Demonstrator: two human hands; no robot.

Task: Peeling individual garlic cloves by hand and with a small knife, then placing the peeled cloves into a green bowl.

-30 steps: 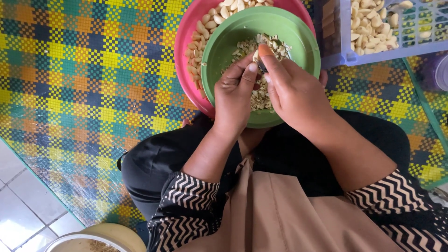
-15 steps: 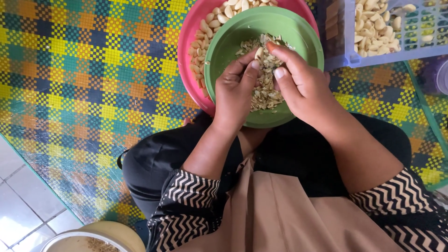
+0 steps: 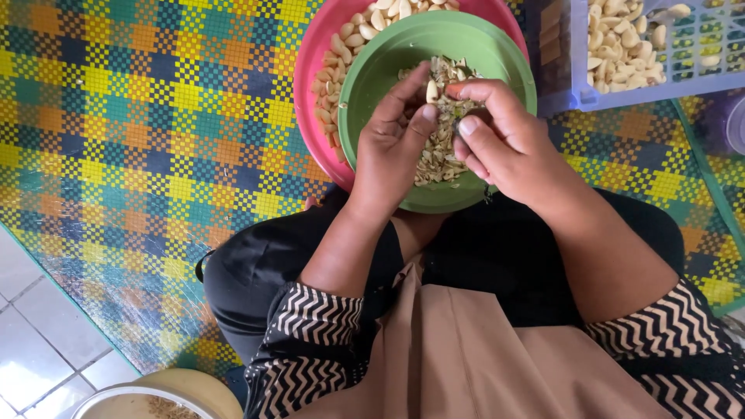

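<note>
My left hand [image 3: 390, 151] and my right hand [image 3: 508, 143] meet fingertip to fingertip over a green bowl [image 3: 365, 74] that rests on my lap. Between the fingertips of both hands is pinched a small pale garlic clove [image 3: 432, 91]. Dry peels and scraps [image 3: 437, 159] lie heaped in the green bowl under my hands. Behind it, partly covered by it, sits a pink bowl [image 3: 310, 74] holding several peeled pale cloves [image 3: 341, 46].
A blue plastic basket [image 3: 621, 97] with many more cloves [image 3: 621, 39] stands at the top right. Everything sits on a bright woven mat [image 3: 155, 116]. White floor tiles [image 3: 31, 310] show at the lower left, beside a cream-rimmed bowl [image 3: 178, 384].
My right hand's fingers have curled down and in toward my left fingertips. Both hands stay over the green bowl, working at the same clove.
</note>
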